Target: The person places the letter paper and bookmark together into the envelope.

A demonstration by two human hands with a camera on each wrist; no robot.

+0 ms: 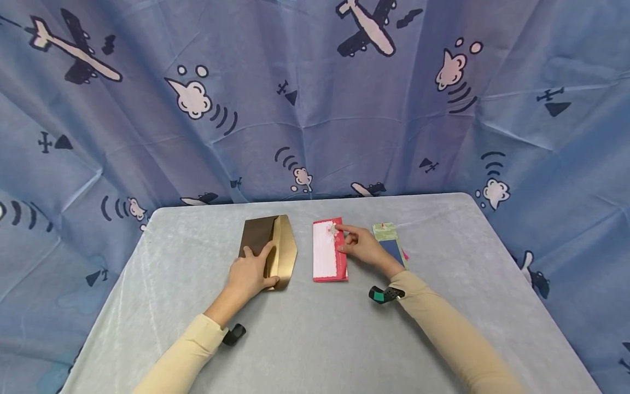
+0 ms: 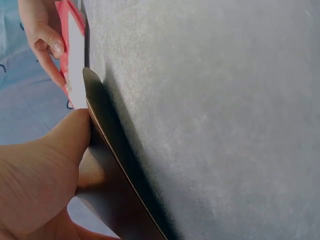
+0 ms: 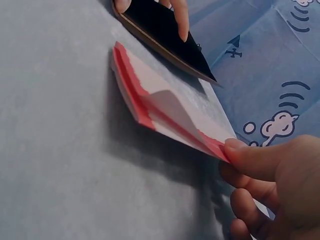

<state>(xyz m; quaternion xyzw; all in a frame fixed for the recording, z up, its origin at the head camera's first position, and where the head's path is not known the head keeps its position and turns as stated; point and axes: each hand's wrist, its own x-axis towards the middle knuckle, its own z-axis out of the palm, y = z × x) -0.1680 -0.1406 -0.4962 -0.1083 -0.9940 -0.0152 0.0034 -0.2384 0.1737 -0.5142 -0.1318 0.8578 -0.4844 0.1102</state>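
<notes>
Cream sleeves (image 1: pixel 179 355) lie nearest, cut off by the bottom edge of the head view, each with a black wrist device (image 1: pixel 234 334) at the cuff. Right hand (image 1: pixel 366 249) and wrist cover part of a green-and-blue paper item (image 1: pixel 391 247), so its full shape cannot be made out. Left hand (image 1: pixel 248 273) hides the middle of a brown envelope (image 1: pixel 257 232), holding it between thumb and spread fingers; the left wrist view catches mainly its narrow edge, running out of frame at the bottom. Whether anything sits inside the envelope is too dark to tell.

The right hand pinches a red-and-white card (image 1: pixel 325 254) by its right edge, thumb on top and fingers beneath, while the index finger partly covers a small floral ornament (image 1: pixel 332 230). Any lettering is too small to read. The card is upright in format, its pale panel ragged-edged against red, and its paper bows up in the right wrist view. It sits near the middle of the grey-covered table (image 1: pixel 305 328), between the envelope's open gold flap (image 1: pixel 287 246) and the green-and-blue paper item.
</notes>
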